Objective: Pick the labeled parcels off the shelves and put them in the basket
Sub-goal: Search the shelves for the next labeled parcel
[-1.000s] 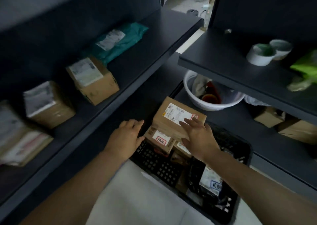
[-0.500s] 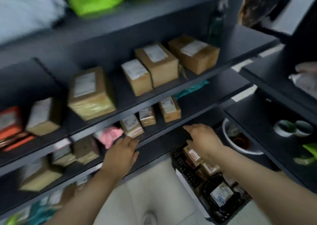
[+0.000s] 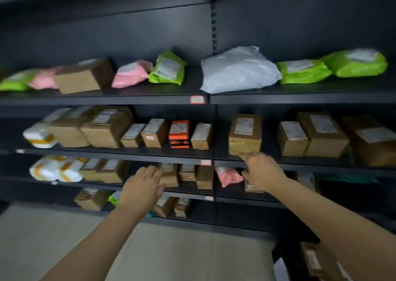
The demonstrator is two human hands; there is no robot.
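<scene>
Dark shelves (image 3: 150,152) hold many labeled parcels: brown boxes, an orange box (image 3: 179,133), pink, green and white bags. My left hand (image 3: 143,188) is raised with relaxed fingers in front of a small brown box (image 3: 170,174) on the third shelf and holds nothing. My right hand (image 3: 262,171) is raised too, its fingertips just under a tall brown box (image 3: 245,134) on the second shelf, beside a pink bag (image 3: 229,176). The black basket (image 3: 278,254) shows only at the bottom right corner, with a brown parcel (image 3: 315,261) in it, partly behind my right arm.
The top shelf carries a large white bag (image 3: 239,70) and green bags (image 3: 330,66). Small pink tags (image 3: 196,99) mark the shelf edges. Light floor (image 3: 53,238) lies below the lowest shelf. A vertical slotted post (image 3: 213,23) divides the two shelf bays.
The view swung up from the basket to the shelves. Both hands left the parcels in the basket and rose toward the second and third shelves.
</scene>
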